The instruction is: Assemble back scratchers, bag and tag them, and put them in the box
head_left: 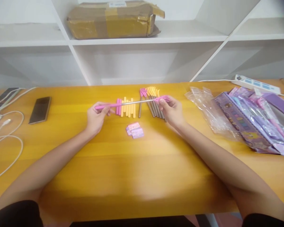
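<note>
Holding the scratcher [130,102] between left fingers [105,110], pinched on the handle [113,105], and right fingers [164,105], pinched on the claw [157,99]. Likely light; stiff, perhaps slippery along the rod [140,101] between the fingers, maybe fragile at the claw. Best taken by the handle.

Cards [137,133]: 3 visible, overlapping. Just beyond cards: 2 pink tubes [117,108], approx. 6 yellow tubes [127,108]. Between cards & shelf: 1 held rod [132,102], 2 hands on it, i.e. 1 L hand [96,118] + 1 R hand [172,112]. Beyond cards, a bit R: min. 2 pink heads [142,92], several yellow heads [152,90]; overlap, exact no. unclear. Far R of cards: 1 purple box [243,123], 1 pwr strip [257,84], clear bags [204,108], qty unclear. Far L: 1 phone [39,110], 1 dark slab [7,92]. Well beyond cards, on shelf [189,30]: 1 carton [111,22].
</note>
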`<action>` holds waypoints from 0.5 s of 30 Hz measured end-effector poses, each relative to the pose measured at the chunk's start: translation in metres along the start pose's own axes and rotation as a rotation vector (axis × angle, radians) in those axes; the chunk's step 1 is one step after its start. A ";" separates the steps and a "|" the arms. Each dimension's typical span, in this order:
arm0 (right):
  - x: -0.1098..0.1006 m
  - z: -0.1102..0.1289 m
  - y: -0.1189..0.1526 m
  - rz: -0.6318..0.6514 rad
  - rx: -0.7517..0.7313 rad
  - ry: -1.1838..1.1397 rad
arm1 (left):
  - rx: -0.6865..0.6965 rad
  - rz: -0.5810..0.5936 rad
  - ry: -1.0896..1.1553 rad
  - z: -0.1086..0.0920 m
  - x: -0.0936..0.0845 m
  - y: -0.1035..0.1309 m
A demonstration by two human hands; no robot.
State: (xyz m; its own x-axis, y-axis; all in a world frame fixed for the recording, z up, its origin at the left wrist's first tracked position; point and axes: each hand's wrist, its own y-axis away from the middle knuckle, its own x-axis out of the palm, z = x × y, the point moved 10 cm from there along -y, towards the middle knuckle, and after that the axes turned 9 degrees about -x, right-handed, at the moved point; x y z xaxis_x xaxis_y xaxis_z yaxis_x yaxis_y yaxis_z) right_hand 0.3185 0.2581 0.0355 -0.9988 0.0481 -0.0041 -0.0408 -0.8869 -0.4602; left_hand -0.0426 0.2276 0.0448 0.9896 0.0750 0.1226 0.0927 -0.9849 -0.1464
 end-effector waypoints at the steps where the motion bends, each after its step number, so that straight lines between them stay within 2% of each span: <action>1: 0.001 0.000 0.000 0.000 0.011 -0.003 | 0.004 0.004 0.009 0.000 0.002 0.002; 10: 0.005 0.013 0.003 0.004 -0.020 0.002 | -0.022 0.029 0.088 -0.003 0.006 0.005; 15: 0.036 0.024 0.022 0.144 -0.027 0.030 | -0.039 0.104 0.054 0.003 0.027 0.020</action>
State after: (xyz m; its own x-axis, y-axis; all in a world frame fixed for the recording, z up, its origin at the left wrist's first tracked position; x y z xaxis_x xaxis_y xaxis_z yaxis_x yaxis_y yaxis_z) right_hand 0.2807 0.2298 0.0466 -0.9931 -0.0642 -0.0980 0.1035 -0.8732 -0.4763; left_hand -0.0132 0.2107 0.0420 0.9863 -0.0356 0.1612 -0.0157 -0.9923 -0.1232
